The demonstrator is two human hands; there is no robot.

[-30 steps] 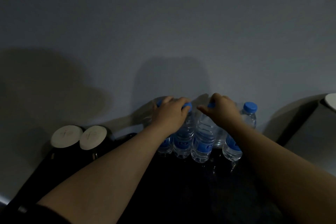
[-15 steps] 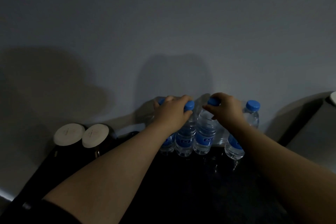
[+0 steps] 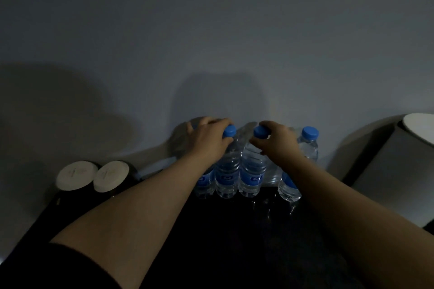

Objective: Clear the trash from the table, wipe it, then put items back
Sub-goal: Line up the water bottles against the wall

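Observation:
Several clear water bottles (image 3: 250,171) with blue caps and blue labels stand in a row at the back of a dark table (image 3: 234,237), against the wall. My left hand (image 3: 206,142) grips the tops of the bottles on the left, one blue cap showing at its fingertips. My right hand (image 3: 276,141) closes around the neck of a middle bottle, just under its cap. One more bottle (image 3: 307,145) stands free at the right end, partly behind my right forearm.
Two dark jars with white lids (image 3: 92,175) stand at the table's back left. A pale box-like object (image 3: 397,171) with a white top sits at the right. The wall is close behind the bottles.
Both hands and the bottles under them have shifted slightly back toward the wall. The middle bottle's cap now shows clearly above my right hand.

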